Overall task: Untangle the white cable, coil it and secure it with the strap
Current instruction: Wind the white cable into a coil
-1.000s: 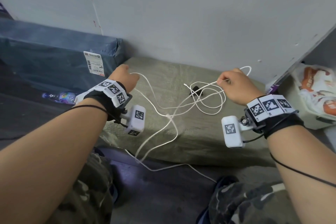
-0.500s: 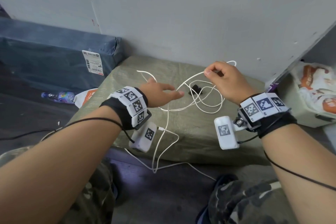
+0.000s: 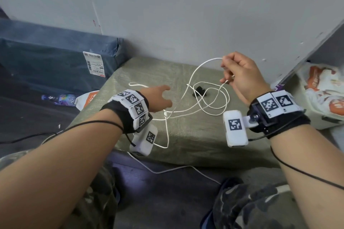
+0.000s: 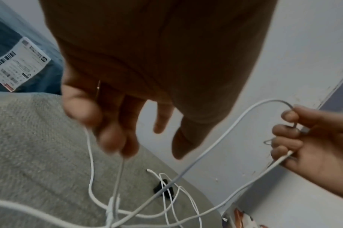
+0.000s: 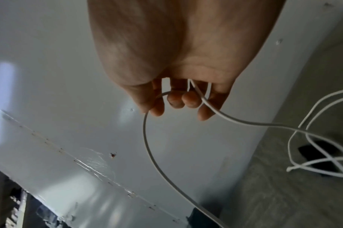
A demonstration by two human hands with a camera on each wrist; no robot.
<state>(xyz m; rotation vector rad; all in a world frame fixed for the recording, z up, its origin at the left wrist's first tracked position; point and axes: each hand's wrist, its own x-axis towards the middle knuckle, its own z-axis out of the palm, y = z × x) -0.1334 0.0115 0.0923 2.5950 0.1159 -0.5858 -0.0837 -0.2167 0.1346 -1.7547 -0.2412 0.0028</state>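
The white cable [image 3: 193,74] lies in tangled loops on an olive woven pad [image 3: 186,135], and one strand trails off the front edge to the floor. My right hand [image 3: 236,74] is raised at the back right and pinches a loop of the cable [image 5: 145,138] between thumb and curled fingers [image 5: 178,98]. My left hand [image 3: 160,98] hovers low over the pad's left half with relaxed, extended fingers [image 4: 116,123]. Cable strands [image 4: 225,135] run close by those fingers, none gripped. The black strap [image 3: 200,91] lies under the loops between my hands, also seen as the strap [image 4: 162,189] and the strap [image 5: 319,154].
A grey wall stands right behind the pad. A blue wrapped parcel [image 3: 46,61] with a shipping label sits to the left, and a plastic bottle [image 3: 59,98] lies below it. A slanted white panel [image 3: 307,52] and a printed plastic bag [image 3: 325,89] are at the right.
My left hand let go of the cable at the far left and moved right over the pad, fingers extended. My right hand rose and moved back with its loop.
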